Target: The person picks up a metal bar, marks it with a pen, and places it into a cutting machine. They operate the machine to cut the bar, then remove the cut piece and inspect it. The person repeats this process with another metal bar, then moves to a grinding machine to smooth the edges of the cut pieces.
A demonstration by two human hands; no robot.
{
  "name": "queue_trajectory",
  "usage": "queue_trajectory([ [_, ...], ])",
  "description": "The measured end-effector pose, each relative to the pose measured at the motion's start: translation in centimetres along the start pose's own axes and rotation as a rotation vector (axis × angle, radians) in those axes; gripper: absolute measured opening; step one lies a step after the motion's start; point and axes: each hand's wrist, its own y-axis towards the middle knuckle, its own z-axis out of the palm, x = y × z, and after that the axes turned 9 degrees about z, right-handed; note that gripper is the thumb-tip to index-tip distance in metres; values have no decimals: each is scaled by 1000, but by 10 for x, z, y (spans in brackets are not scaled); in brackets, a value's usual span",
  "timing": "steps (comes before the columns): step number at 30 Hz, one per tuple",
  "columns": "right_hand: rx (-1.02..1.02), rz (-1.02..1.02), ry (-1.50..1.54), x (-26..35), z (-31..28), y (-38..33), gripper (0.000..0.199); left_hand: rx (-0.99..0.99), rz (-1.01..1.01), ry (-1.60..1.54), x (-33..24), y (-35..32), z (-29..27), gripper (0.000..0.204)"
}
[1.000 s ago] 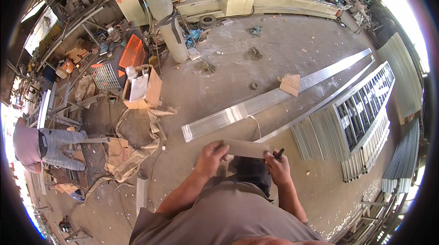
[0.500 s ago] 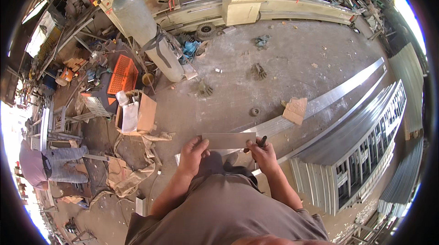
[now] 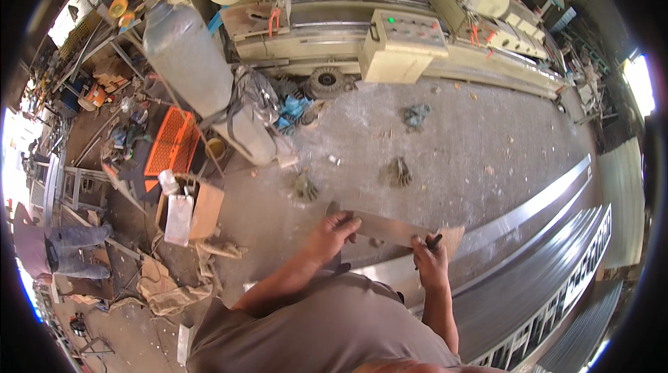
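A thin, rectangular grey metal plate (image 3: 386, 229) is held out in front of me, sloping down toward its right end. My left hand (image 3: 335, 234) is closed on the left end, thumb on top. At the other end, my right hand (image 3: 431, 262) pinches the plate's corner. That same hand also grips a short black pen-like stick (image 3: 434, 241), which pokes up past the fingers. Beneath the plate, a long shiny metal strip (image 3: 390, 272) lies on the floor.
Work gloves (image 3: 400, 172) lie on the floor ahead. A tall gas cylinder (image 3: 188, 56) and an open cardboard box (image 3: 207, 209) stand at left. Beyond is a cream machine with a control box (image 3: 403, 46). Ribbed metal panels (image 3: 515, 289) are at right; another person (image 3: 62, 248) bends far left.
Both hands have moved right with the plate, which has gone from level to slanting down at the right. The whole view has shifted, showing more of the machine.
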Motion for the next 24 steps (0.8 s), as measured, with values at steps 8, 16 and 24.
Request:
queue_trajectory([
  [8,127,4,-141,174,68,171,19,-72,55,-103,-101,200,-37,23],
  [16,377,-96,-213,313,173,373,24,-376,174,-39,-193,368,-105,22],
  [24,605,-84,-175,453,265,561,26,-506,341,-86,-273,557,-147,15],
])
